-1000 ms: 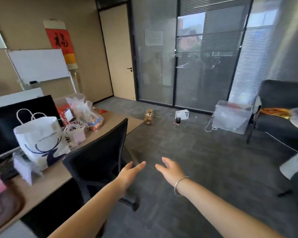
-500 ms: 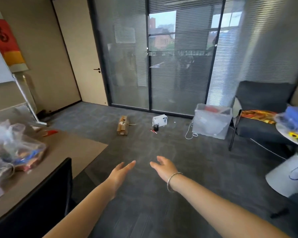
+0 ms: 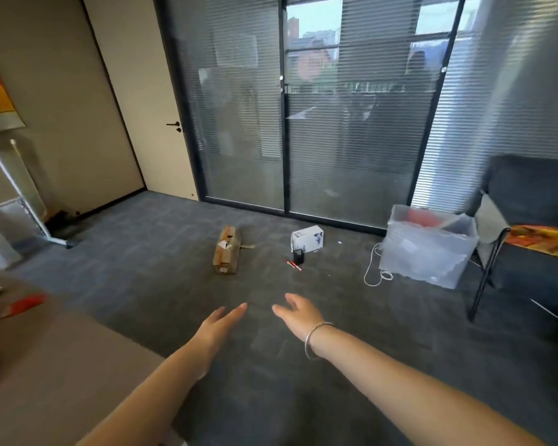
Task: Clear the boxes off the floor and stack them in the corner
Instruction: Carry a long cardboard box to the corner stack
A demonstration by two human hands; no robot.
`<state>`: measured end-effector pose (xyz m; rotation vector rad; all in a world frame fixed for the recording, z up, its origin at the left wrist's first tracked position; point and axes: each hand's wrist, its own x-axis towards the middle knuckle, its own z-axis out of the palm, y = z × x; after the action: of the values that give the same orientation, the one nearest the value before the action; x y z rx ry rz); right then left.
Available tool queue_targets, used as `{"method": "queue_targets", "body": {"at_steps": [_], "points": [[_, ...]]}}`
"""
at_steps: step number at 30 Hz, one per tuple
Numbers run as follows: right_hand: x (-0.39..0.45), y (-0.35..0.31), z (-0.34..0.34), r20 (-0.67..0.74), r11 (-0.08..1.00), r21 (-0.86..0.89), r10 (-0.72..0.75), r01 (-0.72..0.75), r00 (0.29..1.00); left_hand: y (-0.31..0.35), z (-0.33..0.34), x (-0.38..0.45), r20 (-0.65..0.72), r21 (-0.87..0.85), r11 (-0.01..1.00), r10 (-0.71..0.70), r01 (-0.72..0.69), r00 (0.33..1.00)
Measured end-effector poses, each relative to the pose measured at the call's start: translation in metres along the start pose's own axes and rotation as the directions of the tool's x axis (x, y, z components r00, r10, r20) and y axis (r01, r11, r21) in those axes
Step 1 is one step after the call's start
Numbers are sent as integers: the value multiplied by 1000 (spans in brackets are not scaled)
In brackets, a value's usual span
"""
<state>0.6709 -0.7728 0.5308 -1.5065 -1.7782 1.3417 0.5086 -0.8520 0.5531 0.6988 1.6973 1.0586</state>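
Both forearms are extended forward over the dark grey carpet floor (image 3: 351,391). The left hand (image 3: 218,328) is held palm inward with its fingers (image 3: 236,310) straight and pressed together, gripping nothing. The right hand (image 3: 298,313) is held beside it, apart from it, with its fingers (image 3: 279,312) relaxed, slightly spread and holding nothing; a silver bangle (image 3: 316,338) is worn on the right wrist. To the left of the left-hand fingers, the corner of a brown counter (image 3: 62,375) is seen, with a blurred red item (image 3: 26,304) lying on it.

Beyond the fingers, the task items lie on the floor. A brown cardboard box (image 3: 226,251) is located ahead of the left-hand fingers, lying on its side with torn labels on it. A small white box (image 3: 307,238) is located ahead of the right-hand fingers, well apart from the cardboard box. A small black container (image 3: 298,255) stands just in front of the white box, and red pens (image 3: 293,264) lie beside that container.

Further to the right of the right-hand fingers, a translucent plastic storage bin (image 3: 427,246) stands on the floor with a white cable (image 3: 376,272) coiled at its left side. A dark armchair (image 3: 535,220) stands to the right of the bin. Farthest from the fingers, a glass partition with blinds (image 3: 351,107) and a beige door (image 3: 149,107) are seen.
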Motion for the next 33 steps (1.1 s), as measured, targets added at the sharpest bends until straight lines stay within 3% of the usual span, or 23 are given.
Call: {"method": "queue_targets", "body": {"at_steps": [8, 13, 17, 20, 25, 29, 33], "points": [[217, -56, -45, -80, 998, -6, 60, -61, 995, 128, 14, 222, 79, 56, 998, 26, -31, 997], [329, -68, -66, -86, 993, 30, 116, -114, 989, 167, 28, 334, 170, 120, 993, -8, -13, 985], [449, -77, -71, -67, 989, -38, 139, -142, 988, 199, 36, 443, 183, 114, 993, -64, 44, 981], [551, -86, -72, -33, 988, -86, 123, -125, 992, 213, 35, 547, 139, 68, 994, -93, 84, 986], [661, -141, -81, 55, 990, -127, 73, -66, 996, 281, 30, 617, 60, -7, 999, -40, 41, 997], [753, -168, -61, 147, 989, -149, 43, -21, 988, 298, 5, 705, -92, -35, 998, -52, 49, 994], [846, -183, -32, 188, 990, -141, 51, -24, 981, 311, -27, 791, -130, -33, 994, -104, 101, 986]]}}
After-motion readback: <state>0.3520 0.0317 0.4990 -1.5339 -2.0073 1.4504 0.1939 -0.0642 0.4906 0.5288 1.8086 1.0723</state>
